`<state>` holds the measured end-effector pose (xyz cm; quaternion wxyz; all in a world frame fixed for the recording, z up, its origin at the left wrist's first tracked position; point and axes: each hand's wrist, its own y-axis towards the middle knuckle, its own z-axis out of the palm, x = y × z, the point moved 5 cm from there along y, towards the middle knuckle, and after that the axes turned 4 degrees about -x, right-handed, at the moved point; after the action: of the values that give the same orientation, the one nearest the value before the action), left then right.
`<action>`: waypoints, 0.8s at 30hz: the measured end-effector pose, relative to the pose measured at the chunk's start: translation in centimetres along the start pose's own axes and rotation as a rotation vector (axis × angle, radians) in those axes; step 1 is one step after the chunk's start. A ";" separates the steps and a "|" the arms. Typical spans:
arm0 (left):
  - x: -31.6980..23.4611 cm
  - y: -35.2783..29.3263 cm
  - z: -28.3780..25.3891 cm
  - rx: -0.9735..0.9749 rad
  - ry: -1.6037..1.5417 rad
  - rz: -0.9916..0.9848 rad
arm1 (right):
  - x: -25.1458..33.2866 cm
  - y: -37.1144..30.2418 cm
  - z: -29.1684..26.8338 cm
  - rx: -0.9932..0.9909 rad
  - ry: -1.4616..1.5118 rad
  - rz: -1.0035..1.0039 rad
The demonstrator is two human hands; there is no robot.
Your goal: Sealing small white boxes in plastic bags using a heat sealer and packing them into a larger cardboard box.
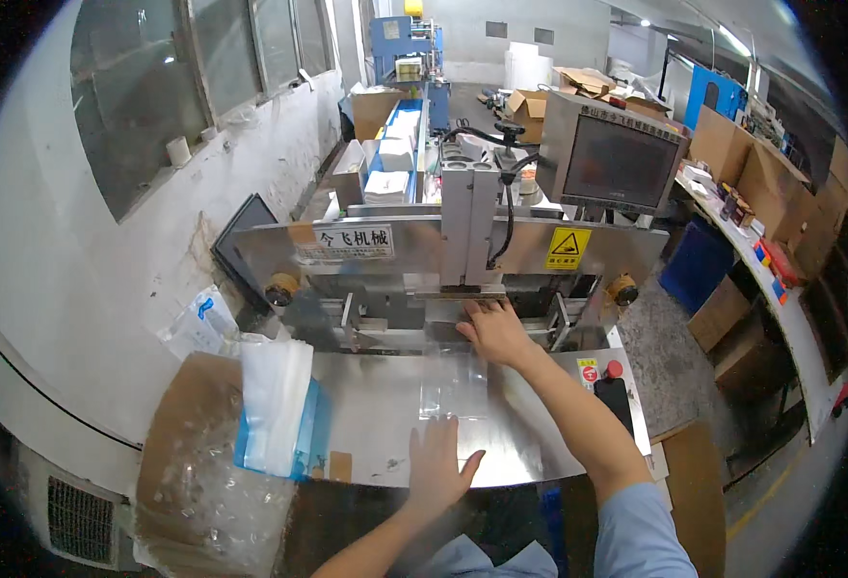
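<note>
A clear plastic bag [453, 380] lies flat on the steel work table [366, 395], its far end reaching under the upright head of a metal machine [469, 226]. Fingers stretched forward, my right hand [493, 334] rests by the bag's far end, just below the machine's crossbar; its fingertips are close to the head. My left hand [438, 462] lies flat with fingers spread at the bag's near edge, slightly blurred. To the left, a stack of thin white sheets or bags [275, 395] stands in a blue holder [313, 424].
Left of the table is a carton [178, 405] full of clear plastic scraps [222, 511]. A red button [614, 369] and a dark flat device [614, 405] sit at the right edge. A screen [622, 159] rises behind the machine, beside a conveyor [403, 135] carrying white stacks.
</note>
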<state>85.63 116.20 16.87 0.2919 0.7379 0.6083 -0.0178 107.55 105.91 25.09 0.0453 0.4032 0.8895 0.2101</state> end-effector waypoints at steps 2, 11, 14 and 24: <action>0.4 0.0 0.0 -0.020 -0.034 -0.037 | 1.0 0.6 -1.6 -0.046 0.019 -0.038; 1.5 -1.0 -1.4 -0.250 -0.174 -0.060 | 3.3 1.7 -5.0 0.126 0.180 0.108; 1.8 -1.1 -1.2 -0.284 -0.178 -0.082 | 2.5 -0.3 -4.5 -0.045 0.161 -0.057; 1.7 -0.4 -2.3 -0.269 -0.313 -0.198 | 1.1 -13.0 1.2 -0.081 0.934 0.618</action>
<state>84.94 118.78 17.97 0.4753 0.6173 0.6218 -0.0794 97.99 99.53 18.74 -0.4017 0.5073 0.6468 0.4037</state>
